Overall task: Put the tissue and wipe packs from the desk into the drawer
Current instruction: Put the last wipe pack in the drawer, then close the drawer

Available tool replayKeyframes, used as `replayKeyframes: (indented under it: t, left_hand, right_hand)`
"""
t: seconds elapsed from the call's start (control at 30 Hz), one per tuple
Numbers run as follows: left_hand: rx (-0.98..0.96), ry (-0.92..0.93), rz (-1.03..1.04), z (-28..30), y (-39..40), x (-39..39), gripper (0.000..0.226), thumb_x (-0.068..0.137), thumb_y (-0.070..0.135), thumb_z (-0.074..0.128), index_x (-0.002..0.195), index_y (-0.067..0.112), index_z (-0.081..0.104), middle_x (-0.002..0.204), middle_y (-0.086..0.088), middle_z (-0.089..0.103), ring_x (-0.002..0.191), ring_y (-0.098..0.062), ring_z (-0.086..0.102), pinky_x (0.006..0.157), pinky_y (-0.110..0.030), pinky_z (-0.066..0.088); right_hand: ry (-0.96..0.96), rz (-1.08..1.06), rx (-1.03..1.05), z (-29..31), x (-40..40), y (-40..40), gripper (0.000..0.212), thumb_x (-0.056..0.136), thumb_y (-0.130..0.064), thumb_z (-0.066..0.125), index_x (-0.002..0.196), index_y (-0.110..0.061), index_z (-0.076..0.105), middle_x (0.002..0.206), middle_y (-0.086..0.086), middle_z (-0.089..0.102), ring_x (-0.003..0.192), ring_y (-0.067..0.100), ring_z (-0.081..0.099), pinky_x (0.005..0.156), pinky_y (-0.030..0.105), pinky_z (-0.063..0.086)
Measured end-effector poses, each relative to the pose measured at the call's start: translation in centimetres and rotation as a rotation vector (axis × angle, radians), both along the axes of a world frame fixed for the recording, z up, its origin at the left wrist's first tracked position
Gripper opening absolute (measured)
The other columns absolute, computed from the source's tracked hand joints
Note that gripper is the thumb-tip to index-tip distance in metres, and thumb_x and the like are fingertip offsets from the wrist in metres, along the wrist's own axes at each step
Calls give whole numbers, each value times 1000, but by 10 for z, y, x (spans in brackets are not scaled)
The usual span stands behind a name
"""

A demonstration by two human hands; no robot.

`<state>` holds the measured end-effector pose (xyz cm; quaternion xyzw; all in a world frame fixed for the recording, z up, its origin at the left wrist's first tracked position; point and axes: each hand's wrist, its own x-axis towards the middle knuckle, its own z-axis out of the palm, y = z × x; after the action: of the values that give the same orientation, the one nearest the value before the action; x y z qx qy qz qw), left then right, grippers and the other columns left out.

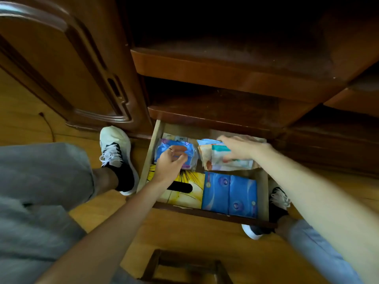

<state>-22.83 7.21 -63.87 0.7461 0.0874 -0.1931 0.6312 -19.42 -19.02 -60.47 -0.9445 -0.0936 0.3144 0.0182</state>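
Observation:
The wooden drawer (263, 189) is pulled out low over the floor, and both my hands reach into it. My left hand (171, 163) pinches the near edge of a blue and purple wipe pack (184, 149) lying at the back left. My right hand (241, 146) lies over a white and orange pack (231, 162) at the back right, fingers around it. A yellow tissue box (190, 182) fills the front left. A blue tissue pack (229, 194) fills the front right. More packs peek out behind, partly hidden.
The dark wooden cabinet has open shelves (225, 72) above the drawer and a closed door (67, 68) on the left. My shoes (118, 156) stand on the wooden floor at both sides of the drawer. A chair or stool frame (184, 265) sits below.

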Motion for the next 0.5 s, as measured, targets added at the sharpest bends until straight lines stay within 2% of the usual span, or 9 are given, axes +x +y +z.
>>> replayKeyframes:
  t: [0.07,0.13,0.23,0.33,0.4,0.43,0.5]
  left_hand:
    - [-25,11,20,-2,2,2,13,94,14,67,104,21,68,107,-3,72,100,-18,70,89,-35,56]
    - [-44,30,28,-5,3,2,13,94,14,67,105,20,68,107,-3,72,99,-21,70,89,-35,57]
    - [-17,47,12,-9,2,1,17,94,16,68,111,18,68,108,0,73,99,-17,70,88,-32,56]
    - [48,21,-6,-11,3,0,19,95,19,67,114,18,68,105,3,73,97,-10,70,84,-22,54]
    - [132,-42,-40,-12,5,0,20,96,23,66,115,20,67,103,9,71,94,0,66,76,-11,49]
    - [170,-80,-66,-12,5,1,20,96,24,65,116,21,67,102,11,70,94,3,64,75,-9,48]
    - [247,-140,-125,-13,4,2,20,96,24,64,116,22,67,103,14,69,96,4,63,80,-14,50]
  right_hand:
    - [119,-120,134,-20,4,-3,47,89,-42,72,129,-26,52,117,1,63,95,18,60,76,37,47]
    - [197,-234,263,-34,13,-12,37,91,-34,73,122,-21,57,115,3,65,95,20,62,83,39,53]
    - [265,-291,254,-50,28,-23,30,92,-31,73,113,-19,57,111,7,65,96,23,64,86,40,54]
    - [280,-290,148,-68,38,-21,33,91,-29,73,116,-17,55,117,8,64,99,25,62,91,44,54]
    - [281,-295,83,-75,43,-21,45,92,-29,72,130,-17,51,129,7,60,109,26,60,100,48,50]
    - [278,-286,61,-76,46,-20,52,92,-28,72,138,-18,49,135,7,58,114,27,59,103,47,48]
    - [243,-262,43,-79,51,-22,60,93,-24,71,146,-18,45,143,8,55,123,29,56,104,44,46]
